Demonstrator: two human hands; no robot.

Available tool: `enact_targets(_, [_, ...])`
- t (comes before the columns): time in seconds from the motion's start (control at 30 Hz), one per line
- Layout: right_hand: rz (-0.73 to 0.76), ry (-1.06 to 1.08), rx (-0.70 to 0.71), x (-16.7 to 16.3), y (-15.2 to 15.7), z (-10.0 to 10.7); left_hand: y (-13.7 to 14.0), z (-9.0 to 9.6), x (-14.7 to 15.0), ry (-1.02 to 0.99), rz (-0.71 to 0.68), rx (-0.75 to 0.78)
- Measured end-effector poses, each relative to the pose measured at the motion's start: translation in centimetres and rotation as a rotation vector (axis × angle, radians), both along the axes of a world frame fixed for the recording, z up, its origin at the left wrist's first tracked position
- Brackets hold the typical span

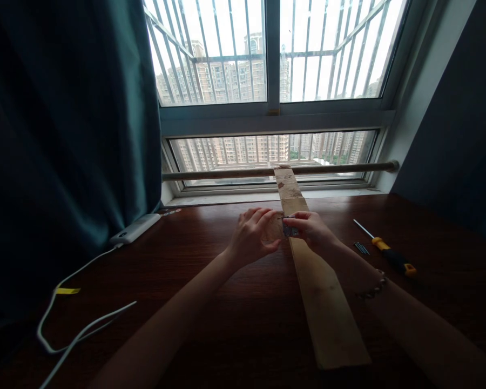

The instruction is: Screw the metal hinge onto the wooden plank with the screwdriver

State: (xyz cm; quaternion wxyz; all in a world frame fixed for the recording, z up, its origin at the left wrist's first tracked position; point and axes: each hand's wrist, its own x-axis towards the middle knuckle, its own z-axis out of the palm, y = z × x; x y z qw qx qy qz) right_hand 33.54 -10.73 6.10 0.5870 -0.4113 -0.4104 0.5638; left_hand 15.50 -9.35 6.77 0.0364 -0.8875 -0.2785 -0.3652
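My left hand point(254, 236) is curled, fingers above and thumb below, around a small tan piece point(272, 227) that looks like wood. Its far side is hidden by the hand. Between the thumb and fingers of my right hand point(310, 229) is a small silver metal piece point(290, 228), perhaps a hinge, close against the tan piece. Under both hands runs a long wooden board point(324, 297), its far end up at the window rail and its near end toward me.
A screwdriver point(392, 255) with a yellow and black handle lies at right, beside several screws point(362, 248). On the left are a white power strip point(135, 228), its cord point(85, 329) and a dark curtain point(76, 119). A metal rail point(227, 174) crosses the window.
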Motion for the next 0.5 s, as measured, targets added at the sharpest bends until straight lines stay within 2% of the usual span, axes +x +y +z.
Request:
enact_targets(0.13, [-0.044,0.012,0.049,-0.2,-0.1,0.0,0.2,-0.1,0.0,-0.087,-0.062,-0.023])
enact_targets(0.2, [-0.089,0.027,0.055,-0.2,-0.1,0.0,0.3,-0.5,0.2,-0.237,-0.026,-0.058])
enact_targets(0.27, [-0.134,0.056,0.054,-0.2,-0.1,0.1,0.5,-1.1,0.7,-0.468,0.023,-0.168])
enact_targets(0.3, [-0.154,0.072,0.055,-0.3,-0.1,0.2,0.6,-1.5,1.0,-0.589,0.018,-0.278])
enact_targets(0.37, [-0.182,0.093,0.061,-0.4,-0.3,0.3,0.5,-2.2,1.7,-0.761,-0.098,-0.617])
enact_targets(0.43, [-0.185,0.088,0.076,-0.7,-0.5,0.2,0.2,-2.9,2.3,-0.828,-0.283,-1.008])
enact_targets(0.5, [-0.175,0.045,0.103,-1.1,-0.7,0.0,-0.3,-3.4,2.8,-0.884,-0.398,-1.286])
